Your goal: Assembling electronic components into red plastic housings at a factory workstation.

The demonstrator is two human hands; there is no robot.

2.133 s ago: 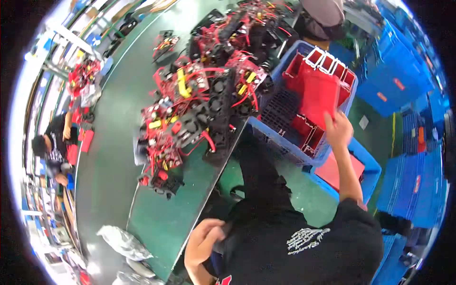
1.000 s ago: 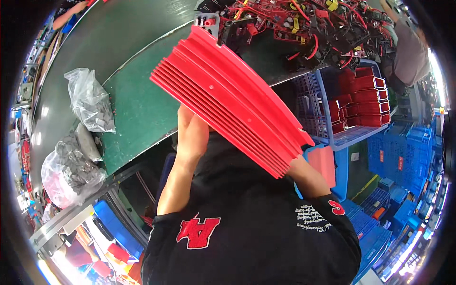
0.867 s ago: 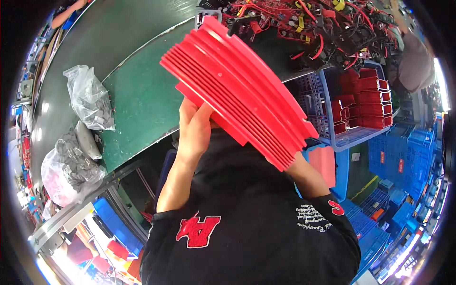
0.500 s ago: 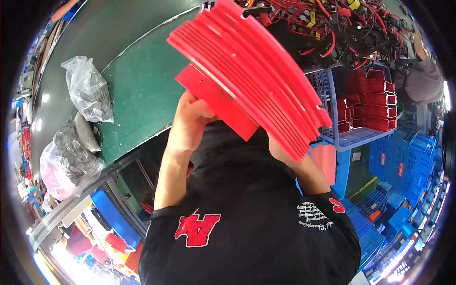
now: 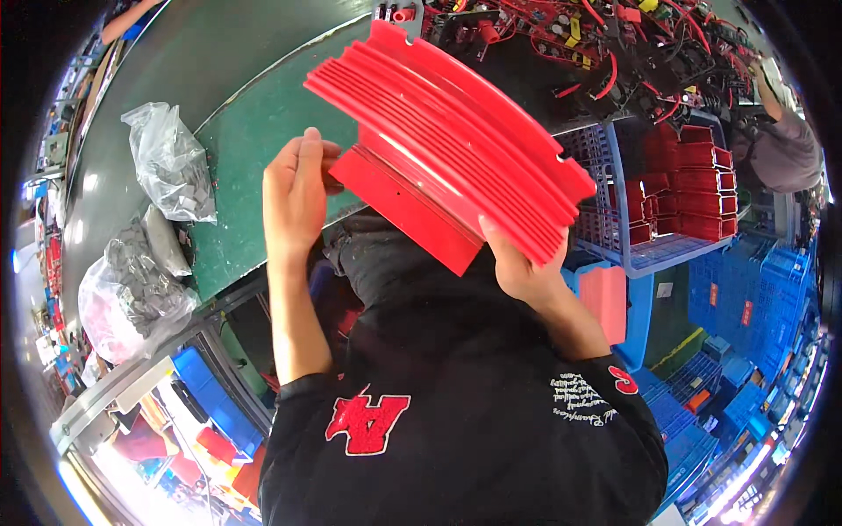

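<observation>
A large red ribbed metal housing is held up in front of my chest, tilted down toward the right. A flat flange of the same red runs along its near side. My right hand grips its lower right end, thumb on the near side and the other fingers hidden beneath. My left hand is beside the flange's left corner, with the fingers stretched out and nothing held. Whether the left fingertips touch the housing is hard to see.
Clear plastic bags of small grey parts lie on the green-topped bench. Wired circuit assemblies are heaped at the far right. A blue crate holds several stacked red housings. Another person is at the right.
My left hand has let go of the flange and moved left, its fingers opening. The housing has turned slightly in my right hand, and its right end has come a little nearer.
</observation>
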